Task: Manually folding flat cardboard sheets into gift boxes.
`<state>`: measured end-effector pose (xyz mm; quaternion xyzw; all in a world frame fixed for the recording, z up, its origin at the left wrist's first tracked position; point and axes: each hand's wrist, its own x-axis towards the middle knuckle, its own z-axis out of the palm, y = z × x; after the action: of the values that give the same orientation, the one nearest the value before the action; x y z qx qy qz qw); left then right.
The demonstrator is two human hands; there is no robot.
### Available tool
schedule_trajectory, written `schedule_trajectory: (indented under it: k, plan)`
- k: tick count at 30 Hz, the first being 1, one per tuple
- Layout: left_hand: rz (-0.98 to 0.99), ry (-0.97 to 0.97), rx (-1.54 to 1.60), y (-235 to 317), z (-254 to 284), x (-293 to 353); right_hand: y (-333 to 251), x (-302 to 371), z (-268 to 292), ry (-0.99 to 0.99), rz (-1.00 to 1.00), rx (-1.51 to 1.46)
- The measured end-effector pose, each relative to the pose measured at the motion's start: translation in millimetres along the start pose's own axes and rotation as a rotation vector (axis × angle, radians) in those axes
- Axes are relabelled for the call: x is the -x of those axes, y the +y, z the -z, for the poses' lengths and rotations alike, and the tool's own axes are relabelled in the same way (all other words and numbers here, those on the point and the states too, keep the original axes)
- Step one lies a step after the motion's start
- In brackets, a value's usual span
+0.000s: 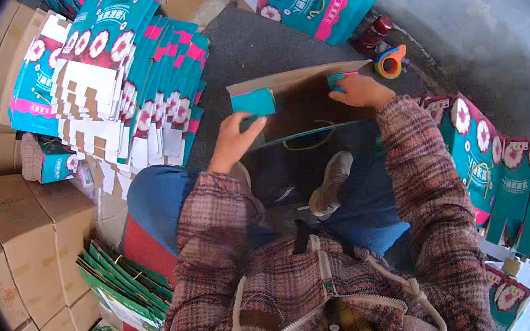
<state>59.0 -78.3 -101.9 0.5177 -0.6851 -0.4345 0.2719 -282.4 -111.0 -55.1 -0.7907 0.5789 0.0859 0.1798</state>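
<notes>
A cardboard carton stands between my knees with its top open and its brown inside showing. A rope handle hangs at its near side. My left hand grips the teal flap at the carton's left end between thumb and fingers. At the right end, my right hand has its fingers closed on the other teal flap, part of which it hides. Both flaps tip inward over the opening.
Flattened teal cartons lie in a fanned stack at the left, with green folded cartons below them. Brown boxes line the left side. A tape dispenser rests beyond my right hand. Made-up teal cartons stand at the right.
</notes>
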Motion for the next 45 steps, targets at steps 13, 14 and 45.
schedule_trajectory:
  k: [13, 14, 45]
  plan:
    - [0.101, -0.009, -0.028, -5.7, -2.8, -2.8, 41.0, 20.4, 12.8, -0.124, -0.578, -1.207]
    - [0.163, 0.030, 0.139, -4.9, -3.0, -1.0, 45.0, 23.7, 11.1, -0.123, -0.574, -1.207]
    - [0.109, -0.110, 0.391, -83.3, -38.7, -4.3, 20.7, 45.8, 10.9, -0.546, -0.225, -0.702]
